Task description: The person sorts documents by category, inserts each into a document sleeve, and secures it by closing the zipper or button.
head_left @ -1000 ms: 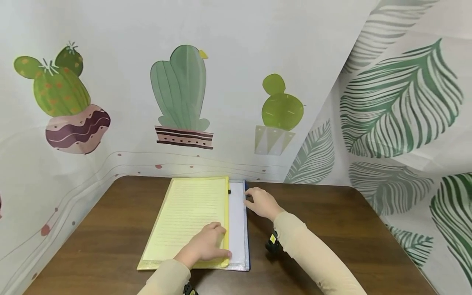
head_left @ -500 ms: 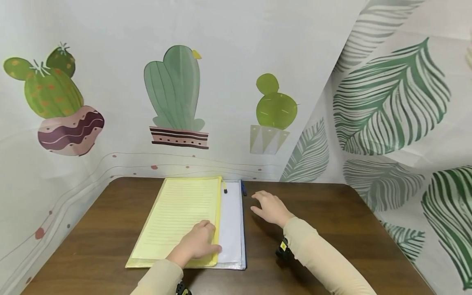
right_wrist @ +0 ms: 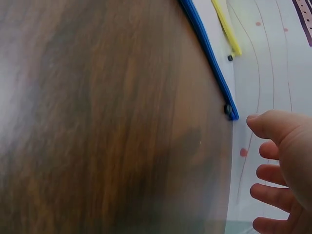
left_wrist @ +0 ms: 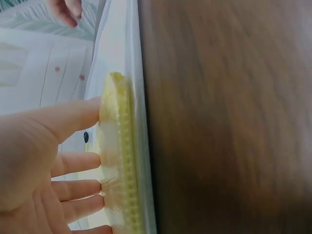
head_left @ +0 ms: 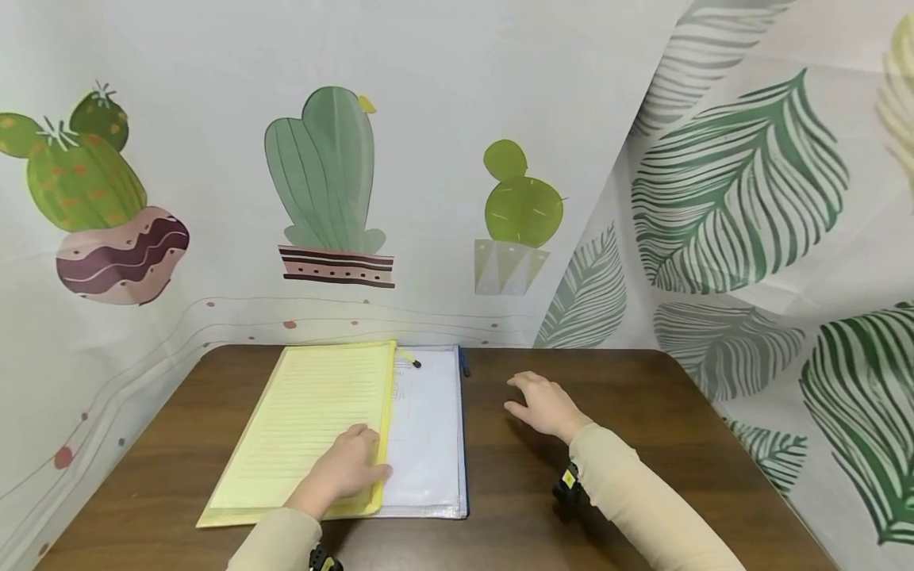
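**Yellow folder slid off the blue one**

Since a second ago, the yellow zip folder (head_left: 307, 428) has shifted left, baring more of the blue-edged clear folder (head_left: 428, 432) beneath it. Left hand (head_left: 343, 473) presses flat on the yellow folder's right edge, fingers straight. Right hand (head_left: 546, 404) has left the folders and hovers over the wooden table (head_left: 643, 444), fingers loosely spread, holding nothing
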Available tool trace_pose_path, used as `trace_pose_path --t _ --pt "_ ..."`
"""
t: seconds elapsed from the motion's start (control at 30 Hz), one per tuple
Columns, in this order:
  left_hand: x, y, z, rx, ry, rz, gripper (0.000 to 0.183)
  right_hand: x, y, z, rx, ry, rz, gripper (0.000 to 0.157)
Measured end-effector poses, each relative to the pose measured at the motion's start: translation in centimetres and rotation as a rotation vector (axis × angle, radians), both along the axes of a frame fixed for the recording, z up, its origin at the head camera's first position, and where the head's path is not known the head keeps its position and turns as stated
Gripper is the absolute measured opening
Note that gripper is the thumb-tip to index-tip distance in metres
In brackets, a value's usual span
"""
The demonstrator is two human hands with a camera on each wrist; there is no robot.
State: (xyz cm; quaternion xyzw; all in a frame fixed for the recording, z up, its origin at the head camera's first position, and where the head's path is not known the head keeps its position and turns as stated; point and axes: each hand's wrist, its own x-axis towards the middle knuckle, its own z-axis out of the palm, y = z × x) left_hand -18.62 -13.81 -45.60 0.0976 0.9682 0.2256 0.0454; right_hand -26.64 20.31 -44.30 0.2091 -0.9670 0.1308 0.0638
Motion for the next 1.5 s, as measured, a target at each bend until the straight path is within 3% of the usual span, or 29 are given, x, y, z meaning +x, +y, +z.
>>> trace_pose_path --t 0.43,0.87,1.5 --pt "0.0 -3.8 0.0 0.001 -0.033 0.043 0.052 0.8 2.4 -0.8 -0.035 -0.073 -0.069 0.047" --pt "0.2 -6.3 0.4 0.002 -0.052 0.064 0.051 1.4 3.8 -0.9 -0.046 -0.081 -0.103 0.047" --pt "-0.2 -9.3 0.6 -0.009 -0.03 0.037 0.05 1.4 5.1 -1.5 -0.056 -0.098 -0.147 0.049"
